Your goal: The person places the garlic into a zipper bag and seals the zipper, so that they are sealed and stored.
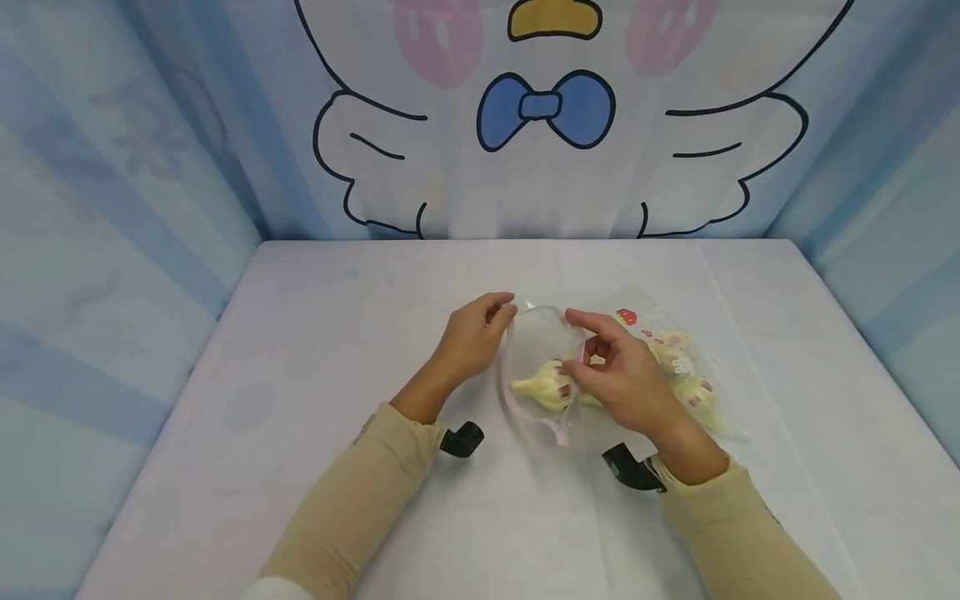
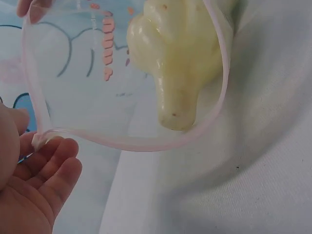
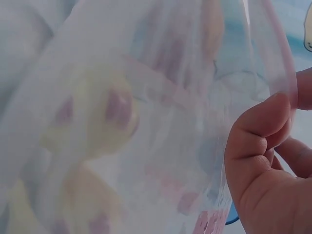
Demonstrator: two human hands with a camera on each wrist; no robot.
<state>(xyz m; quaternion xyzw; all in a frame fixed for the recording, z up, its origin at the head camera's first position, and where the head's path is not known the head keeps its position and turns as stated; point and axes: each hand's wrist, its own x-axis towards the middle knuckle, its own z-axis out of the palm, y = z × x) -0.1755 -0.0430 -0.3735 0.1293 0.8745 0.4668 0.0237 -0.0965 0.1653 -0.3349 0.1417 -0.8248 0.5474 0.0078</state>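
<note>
A clear plastic zip bag (image 1: 542, 333) with a pink-edged mouth is held spread toward me over the table. My left hand (image 1: 474, 333) pinches its mouth at the left; in the left wrist view, that hand (image 2: 39, 180) has a corner of the pink rim (image 2: 146, 146) between thumb and fingers. On the opposite side my right hand (image 1: 626, 379) pinches the rim, and the right wrist view has its thumb and finger (image 3: 261, 119) on the pink strip. Just inside the opening lies a pale yellow, bulb-shaped piece (image 1: 546, 387) with a stubby stem and purple marks.
More yellow pieces (image 1: 696, 392) with purple patches lie deeper in the bag, toward the right. Red print (image 1: 626, 317) marks the bag. Beneath is a white-covered table (image 1: 337, 350), with a cartoon-printed curtain (image 1: 547, 183) behind it.
</note>
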